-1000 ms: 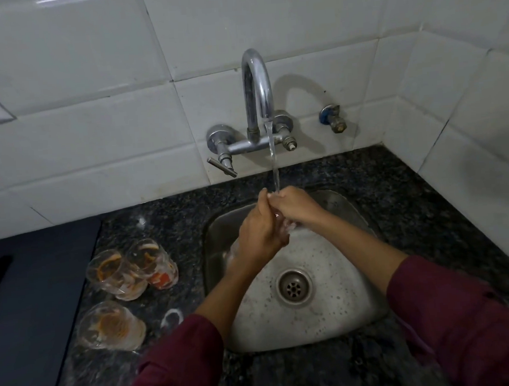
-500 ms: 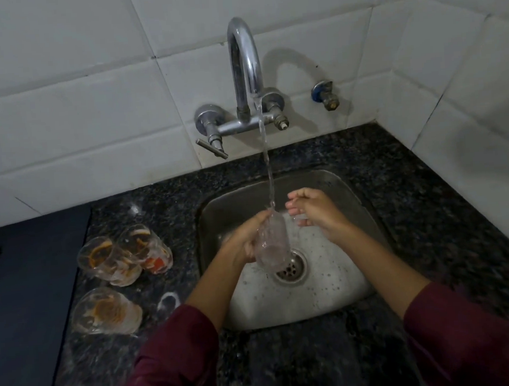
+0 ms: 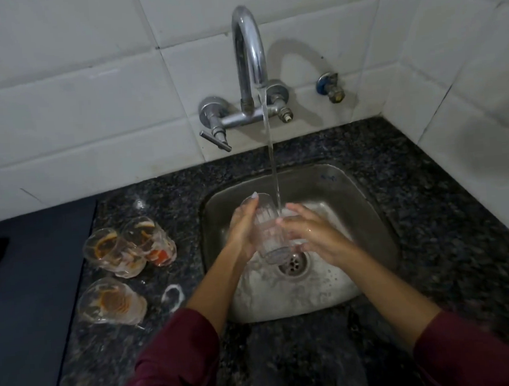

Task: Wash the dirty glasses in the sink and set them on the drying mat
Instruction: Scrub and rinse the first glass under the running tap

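A clear glass (image 3: 267, 231) is held over the steel sink (image 3: 365, 203), beside the running stream from the tap (image 3: 249, 51). My left hand (image 3: 242, 233) grips its left side, fingers up to the rim. My right hand (image 3: 313, 237) touches its right side with spread fingers. Three dirty glasses with orange residue stand on the counter left of the sink: two at the back (image 3: 113, 252) (image 3: 152, 240) and one nearer (image 3: 111, 302). The dark blue drying mat (image 3: 26, 269) lies further left.
Dark speckled granite counter (image 3: 429, 210) surrounds the sink. White tiled walls stand behind and to the right. A small valve (image 3: 331, 88) sticks out of the wall right of the tap. A soapy ring mark (image 3: 172, 295) sits on the counter near the sink.
The glass has turned from hanging mouth-down under the stream to upright beside it. My right hand has come back onto it. The view has tilted further down.
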`<state>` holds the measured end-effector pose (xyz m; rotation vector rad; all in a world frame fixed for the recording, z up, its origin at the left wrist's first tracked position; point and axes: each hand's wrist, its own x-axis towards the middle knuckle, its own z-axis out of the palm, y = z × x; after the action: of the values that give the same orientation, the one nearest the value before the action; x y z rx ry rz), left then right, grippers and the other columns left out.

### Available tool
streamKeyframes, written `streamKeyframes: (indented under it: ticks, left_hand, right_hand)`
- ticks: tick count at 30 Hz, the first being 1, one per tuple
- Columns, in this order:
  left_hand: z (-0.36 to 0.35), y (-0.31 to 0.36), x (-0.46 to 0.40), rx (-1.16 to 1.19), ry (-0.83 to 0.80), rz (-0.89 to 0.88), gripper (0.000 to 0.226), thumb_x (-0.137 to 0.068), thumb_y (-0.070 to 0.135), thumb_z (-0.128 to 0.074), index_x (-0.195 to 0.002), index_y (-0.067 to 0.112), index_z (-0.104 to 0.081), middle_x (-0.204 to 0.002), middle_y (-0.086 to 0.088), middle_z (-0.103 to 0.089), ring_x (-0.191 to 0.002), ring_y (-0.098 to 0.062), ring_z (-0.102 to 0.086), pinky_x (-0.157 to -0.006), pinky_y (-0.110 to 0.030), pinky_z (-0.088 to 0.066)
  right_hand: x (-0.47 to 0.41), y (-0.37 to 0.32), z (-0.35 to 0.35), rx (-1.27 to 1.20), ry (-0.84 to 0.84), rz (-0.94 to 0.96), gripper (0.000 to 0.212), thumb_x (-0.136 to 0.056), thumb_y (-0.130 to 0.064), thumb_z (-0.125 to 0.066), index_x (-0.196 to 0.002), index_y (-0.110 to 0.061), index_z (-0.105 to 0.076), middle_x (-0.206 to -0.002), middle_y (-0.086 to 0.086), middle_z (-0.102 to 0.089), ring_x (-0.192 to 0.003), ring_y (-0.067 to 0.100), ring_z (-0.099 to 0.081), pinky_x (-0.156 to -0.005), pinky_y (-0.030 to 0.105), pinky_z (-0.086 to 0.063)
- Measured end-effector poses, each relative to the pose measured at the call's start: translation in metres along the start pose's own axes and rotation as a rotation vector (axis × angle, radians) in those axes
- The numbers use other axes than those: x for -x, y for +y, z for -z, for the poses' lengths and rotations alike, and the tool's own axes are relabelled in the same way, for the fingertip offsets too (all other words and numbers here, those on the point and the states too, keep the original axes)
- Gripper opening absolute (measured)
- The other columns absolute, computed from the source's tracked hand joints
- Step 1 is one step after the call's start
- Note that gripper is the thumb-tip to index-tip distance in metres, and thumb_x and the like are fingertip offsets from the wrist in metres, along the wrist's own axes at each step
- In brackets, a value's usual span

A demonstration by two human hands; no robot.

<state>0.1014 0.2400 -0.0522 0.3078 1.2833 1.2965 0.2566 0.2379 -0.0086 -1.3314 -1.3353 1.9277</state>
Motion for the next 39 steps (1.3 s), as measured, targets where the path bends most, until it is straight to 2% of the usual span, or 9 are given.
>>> streamKeyframes:
  ticks: [3,7,11,15,20,26,31,34,39]
  left_hand:
    - [-0.016,0.011,-0.002,0.054,0.036,-0.151,0.055,-0.091,0.051,-0.053,-0.119,0.004,-0.056,-0.116,-0.018,-0.066,-0.097,-0.033,-0.068,-0.075,-0.042,-0.060]
    - [-0.026,0.030,-0.006,-0.130,0.123,-0.306,0.054,-0.090,0.057,-0.050,-0.098,0.007,-0.067,-0.101,-0.016,-0.070,-0.096,-0.030,-0.068,-0.088,-0.046,-0.055]
    - [-0.031,0.041,-0.002,-0.573,0.181,-0.581,0.040,-0.102,0.032,-0.041,-0.068,0.014,-0.051,-0.069,-0.004,-0.054,-0.069,-0.018,-0.052,-0.062,-0.030,-0.042]
    - [-0.030,0.040,0.002,-0.348,0.008,-0.556,0.031,-0.101,0.026,-0.044,-0.073,0.012,-0.052,-0.071,-0.004,-0.053,-0.065,-0.012,-0.051,-0.061,-0.024,-0.044]
    - [-0.022,0.041,0.001,-0.126,-0.127,-0.494,0.028,-0.101,0.021,-0.040,-0.080,0.008,-0.054,-0.083,-0.013,-0.056,-0.075,-0.019,-0.054,-0.074,-0.033,-0.047]
    - [-0.045,0.045,0.005,-0.517,0.030,-0.535,0.026,-0.100,0.027,-0.046,-0.080,0.013,-0.055,-0.074,0.000,-0.054,-0.070,-0.012,-0.050,-0.067,-0.028,-0.043]
    - [-0.032,0.045,0.007,-0.143,-0.112,-0.462,0.026,-0.099,0.017,-0.045,-0.077,0.009,-0.055,-0.077,-0.008,-0.056,-0.072,-0.016,-0.053,-0.071,-0.031,-0.045]
    - [-0.030,0.042,-0.002,0.067,-0.011,-0.303,0.029,-0.101,0.020,-0.042,-0.083,0.003,-0.058,-0.085,-0.015,-0.061,-0.080,-0.024,-0.059,-0.082,-0.038,-0.048]
    - [-0.034,0.037,-0.011,0.313,0.134,0.083,0.051,-0.102,0.036,-0.034,-0.124,-0.007,-0.051,-0.113,-0.024,-0.061,-0.098,-0.035,-0.061,-0.094,-0.045,-0.046]
  right_hand:
    - [-0.009,-0.007,-0.013,0.314,-0.038,0.204,0.103,-0.075,-0.033,-0.076,-0.149,-0.035,-0.004,-0.136,-0.004,-0.051,-0.123,0.013,-0.050,-0.099,0.035,-0.046]
    - [-0.018,-0.018,-0.017,0.901,0.122,0.435,0.112,-0.073,-0.030,-0.073,-0.145,-0.042,0.012,-0.147,0.009,-0.034,-0.116,0.028,-0.054,-0.085,0.038,-0.050]
    - [-0.009,-0.018,-0.021,1.367,0.249,0.500,0.108,-0.080,-0.024,-0.066,-0.145,-0.037,0.019,-0.154,0.019,-0.011,-0.121,0.040,-0.048,-0.085,0.040,-0.047]
    - [-0.021,-0.026,-0.012,0.974,0.052,0.385,0.127,-0.068,-0.018,-0.076,-0.139,-0.049,0.024,-0.147,0.012,-0.025,-0.111,0.030,-0.055,-0.082,0.040,-0.053]
    - [-0.024,-0.038,0.007,0.019,-0.275,0.156,0.103,-0.059,0.001,-0.075,-0.136,-0.050,-0.031,-0.143,-0.007,-0.042,-0.119,0.026,-0.054,-0.091,0.049,-0.050]
    - [-0.016,-0.035,-0.010,1.260,0.227,0.355,0.121,-0.068,-0.025,-0.076,-0.141,-0.048,0.018,-0.135,0.019,-0.040,-0.106,0.042,-0.057,-0.081,0.043,-0.050]
    - [-0.022,-0.040,0.011,0.172,-0.228,0.196,0.110,-0.068,0.003,-0.072,-0.144,-0.048,-0.011,-0.139,0.008,-0.047,-0.090,0.017,-0.069,-0.068,0.035,-0.059]
    - [-0.022,-0.034,0.018,-0.407,-0.463,0.045,0.091,-0.068,0.006,-0.071,-0.139,-0.038,-0.034,-0.138,0.014,-0.050,-0.096,0.037,-0.067,-0.076,0.043,-0.058]
    - [-0.025,-0.031,0.014,-0.350,-0.372,0.210,0.075,-0.072,0.018,-0.064,-0.134,-0.017,-0.043,-0.132,0.018,-0.051,-0.110,0.032,-0.060,-0.088,0.047,-0.055]
